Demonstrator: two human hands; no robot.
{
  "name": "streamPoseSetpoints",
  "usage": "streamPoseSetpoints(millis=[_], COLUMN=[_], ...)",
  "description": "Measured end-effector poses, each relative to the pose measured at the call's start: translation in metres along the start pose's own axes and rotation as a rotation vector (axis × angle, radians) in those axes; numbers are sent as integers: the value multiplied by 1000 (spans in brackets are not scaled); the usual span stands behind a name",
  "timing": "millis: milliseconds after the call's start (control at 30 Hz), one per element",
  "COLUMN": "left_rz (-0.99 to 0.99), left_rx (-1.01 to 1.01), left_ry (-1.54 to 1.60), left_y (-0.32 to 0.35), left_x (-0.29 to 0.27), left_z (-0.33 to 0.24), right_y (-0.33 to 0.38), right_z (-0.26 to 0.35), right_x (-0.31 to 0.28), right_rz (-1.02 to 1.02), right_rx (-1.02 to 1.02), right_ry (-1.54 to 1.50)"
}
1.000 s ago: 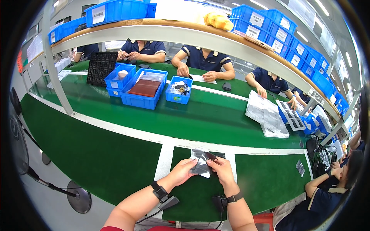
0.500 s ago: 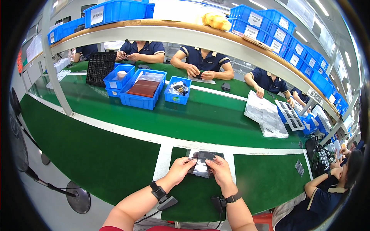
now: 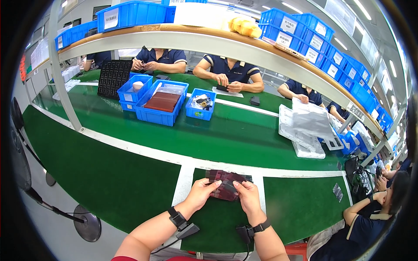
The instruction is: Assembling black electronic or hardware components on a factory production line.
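Between my hands I hold thin, glossy dark film sheets (image 3: 224, 193), reddish-black and partly see-through, above the green mat at the front of the bench. My left hand (image 3: 199, 194) pinches their left side, its thumb lying on top. Opposite it, my right hand (image 3: 250, 196) pinches the right side near a darker piece, thumb also on top. The remaining fingers go underneath and are mostly hidden. How many layers there are, I cannot tell. Black straps with small dark devices sit on both wrists.
Beyond the green belt stand a blue bin of brown-red sheets (image 3: 162, 102), a blue bin of small parts (image 3: 200, 104) and a black tray (image 3: 114, 78). White trays (image 3: 300, 130) lie at right. A shelf with blue bins (image 3: 135, 16) crosses overhead. Co-workers sit opposite and at right.
The film sheets have tilted: their bright silvery reflection has turned dark reddish. My hands keep their grip. Across the belt, a co-worker at right has lifted a white tray.
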State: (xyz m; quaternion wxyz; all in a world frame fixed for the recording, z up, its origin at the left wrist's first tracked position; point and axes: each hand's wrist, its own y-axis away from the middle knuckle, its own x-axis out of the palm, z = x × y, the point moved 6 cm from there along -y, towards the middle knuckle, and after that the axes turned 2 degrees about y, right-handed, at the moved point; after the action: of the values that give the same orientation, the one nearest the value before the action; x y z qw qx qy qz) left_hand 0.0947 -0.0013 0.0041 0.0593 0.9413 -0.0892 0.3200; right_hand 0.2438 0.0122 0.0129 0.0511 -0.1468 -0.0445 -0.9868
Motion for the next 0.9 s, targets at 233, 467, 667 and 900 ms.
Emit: streamPoseSetpoints(millis=[233,467,667,900], left_rz=[-61,-86,-36,-191], left_rx=[104,120,31,138], left_ry=[-44,-71,126,98], left_y=[0,2,1,0], left_x=[-7,-10,-1,-14], left_z=[-3,-8,-5,-10], right_y=[3,2,-1,0], right_z=[10,6,7,15], right_x=[4,7,-5,-3], right_rz=[-14,8,-27,-88], right_rx=[-103,-60,-96,-145], right_ry=[154,129,152,43])
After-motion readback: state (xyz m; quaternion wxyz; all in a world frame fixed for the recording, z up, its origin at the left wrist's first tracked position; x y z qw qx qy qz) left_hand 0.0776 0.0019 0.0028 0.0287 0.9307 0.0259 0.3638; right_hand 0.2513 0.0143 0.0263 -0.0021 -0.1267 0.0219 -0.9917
